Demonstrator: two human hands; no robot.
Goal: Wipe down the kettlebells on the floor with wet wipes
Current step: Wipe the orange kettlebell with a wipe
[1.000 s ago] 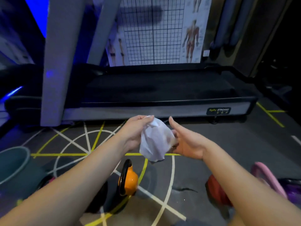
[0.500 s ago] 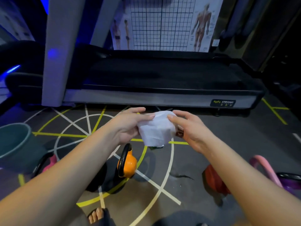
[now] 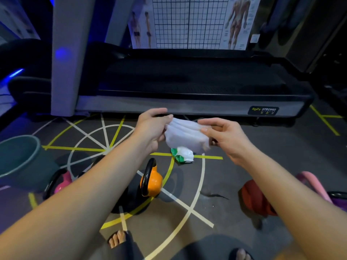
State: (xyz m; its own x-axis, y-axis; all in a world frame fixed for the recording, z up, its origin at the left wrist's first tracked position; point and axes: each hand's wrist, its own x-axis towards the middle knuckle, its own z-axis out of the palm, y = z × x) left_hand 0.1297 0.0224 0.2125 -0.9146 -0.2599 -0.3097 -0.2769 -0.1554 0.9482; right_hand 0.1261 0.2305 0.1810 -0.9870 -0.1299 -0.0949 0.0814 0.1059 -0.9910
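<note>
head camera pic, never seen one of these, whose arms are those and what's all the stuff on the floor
There is no machine here. The picture comes from a camera worn on a person's head, looking forward and down, so the two bare arms are that person's own. The left hand and right hand hold a white wet wipe between them, above the floor.

On the grey floor with painted lines stand kettlebells: an orange one in the middle, a pink one to the left, a red one to the right. A green and white packet lies below the wipe. A treadmill stands behind, a teal bucket far left. The person's toes show at the bottom.
</note>
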